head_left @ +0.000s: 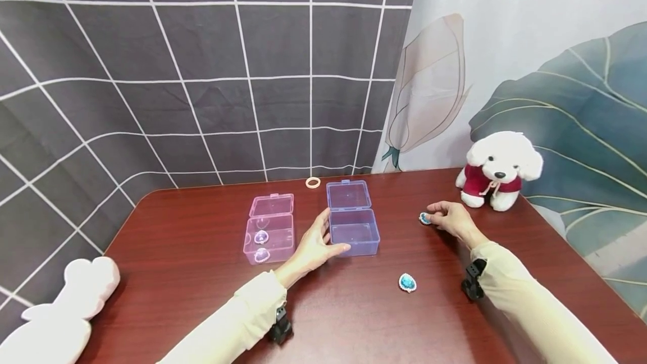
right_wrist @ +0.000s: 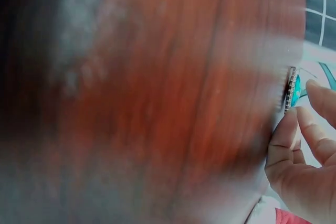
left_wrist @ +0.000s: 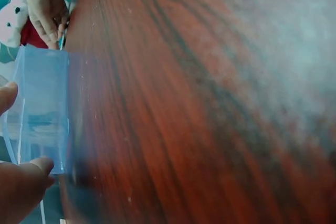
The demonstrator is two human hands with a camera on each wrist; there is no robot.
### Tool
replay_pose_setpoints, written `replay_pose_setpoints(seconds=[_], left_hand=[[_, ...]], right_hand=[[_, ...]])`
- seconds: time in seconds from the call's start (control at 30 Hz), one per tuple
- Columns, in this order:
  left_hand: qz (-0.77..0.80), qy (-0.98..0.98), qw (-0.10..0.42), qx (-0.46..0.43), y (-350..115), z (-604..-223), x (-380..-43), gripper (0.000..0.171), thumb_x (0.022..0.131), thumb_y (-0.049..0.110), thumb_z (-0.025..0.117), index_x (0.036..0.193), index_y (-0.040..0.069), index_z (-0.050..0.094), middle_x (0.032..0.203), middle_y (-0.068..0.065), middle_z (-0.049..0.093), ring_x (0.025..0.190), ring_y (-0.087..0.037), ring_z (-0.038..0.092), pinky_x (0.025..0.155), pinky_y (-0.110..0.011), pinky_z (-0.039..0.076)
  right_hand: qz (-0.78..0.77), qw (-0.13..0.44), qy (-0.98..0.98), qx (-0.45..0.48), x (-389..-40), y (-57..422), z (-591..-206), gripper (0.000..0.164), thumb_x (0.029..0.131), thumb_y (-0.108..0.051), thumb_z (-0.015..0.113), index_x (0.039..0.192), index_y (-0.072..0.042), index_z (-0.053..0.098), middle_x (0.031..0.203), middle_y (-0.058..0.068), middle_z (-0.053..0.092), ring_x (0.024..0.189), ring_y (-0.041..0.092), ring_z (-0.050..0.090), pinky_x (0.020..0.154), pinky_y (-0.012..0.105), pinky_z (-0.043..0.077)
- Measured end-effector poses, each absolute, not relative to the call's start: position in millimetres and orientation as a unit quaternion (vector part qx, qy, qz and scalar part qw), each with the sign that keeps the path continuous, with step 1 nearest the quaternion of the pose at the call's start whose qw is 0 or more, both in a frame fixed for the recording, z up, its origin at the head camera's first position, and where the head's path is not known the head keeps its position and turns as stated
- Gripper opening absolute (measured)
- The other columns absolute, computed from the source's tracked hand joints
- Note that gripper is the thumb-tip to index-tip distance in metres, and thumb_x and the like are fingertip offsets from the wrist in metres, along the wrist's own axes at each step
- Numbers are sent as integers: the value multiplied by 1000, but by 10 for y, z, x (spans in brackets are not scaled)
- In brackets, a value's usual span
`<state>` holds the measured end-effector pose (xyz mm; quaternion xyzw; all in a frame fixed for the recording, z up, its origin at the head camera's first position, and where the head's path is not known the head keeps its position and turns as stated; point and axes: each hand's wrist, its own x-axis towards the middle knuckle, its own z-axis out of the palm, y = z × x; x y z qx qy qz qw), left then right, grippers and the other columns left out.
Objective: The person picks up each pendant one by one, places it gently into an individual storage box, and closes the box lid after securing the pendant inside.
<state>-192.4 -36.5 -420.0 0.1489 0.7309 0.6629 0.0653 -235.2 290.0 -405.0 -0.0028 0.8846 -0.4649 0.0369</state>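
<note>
Loosely spread, the left hand [head_left: 313,247] touches the blue box [head_left: 367,249] to its right; the right hand [head_left: 454,220], angled downward, has parted fingers at a blue gem [right_wrist: 296,92].

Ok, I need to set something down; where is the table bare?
Bare: between the white figure and the open pink box; also between the open blue box and the blue gem at the right hand. Crowded: the gap between the boxes, filled by the left hand.

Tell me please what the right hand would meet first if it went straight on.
First, the right hand would likely meet the blue gem at its fingertips; whether they touch is unclear.
</note>
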Motion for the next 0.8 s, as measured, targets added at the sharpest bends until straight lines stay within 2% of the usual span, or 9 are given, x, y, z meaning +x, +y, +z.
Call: replay_pose_setpoints(seconds=[0.23, 0.4, 0.57, 0.8], left_hand=[[678, 716, 68, 150, -360, -4200, -1948, 91, 75, -4, 73, 145, -8, 16, 153, -24, 19, 140, -38, 21, 112, -48, 26], [676, 719, 69, 149, -360, -4193, -1948, 90, 75, -3, 73, 145, -7, 17, 153, -24, 19, 140, -38, 21, 112, -47, 27], [674, 721, 68, 146, -366, -4201, -1949, 89, 75, -3, 73, 145, -6, 18, 153, -23, 19, 140, -39, 22, 112, -48, 27], [668, 727, 68, 142, -382, -4220, -1951, 89, 75, -2, 74, 145, -5, 20, 153, -23, 21, 139, -40, 24, 111, -48, 29]], right_hand=[[-409, 29, 912, -14, -2372, 2912, -4023, 34, 84, -9, 68, 106, 14, 58, 74, 2, 62, 65, 6, 51, 55, 17, 43], [-394, 21, 919, -24, -2368, 2892, -4006, 26, 81, -6, 70, 98, 11, 60, 72, 3, 59, 66, 8, 48, 56, 18, 40], [-416, 24, 908, -54, -2360, 2853, -4013, 24, 79, -1, 69, 94, 11, 56, 74, 5, 62, 64, 5, 51, 55, 18, 44], [-548, 64, 829, -90, -2357, 2671, -3954, 25, 85, 6, 60, 101, 21, 47, 72, -2, 60, 64, 1, 57, 59, 17, 55]])
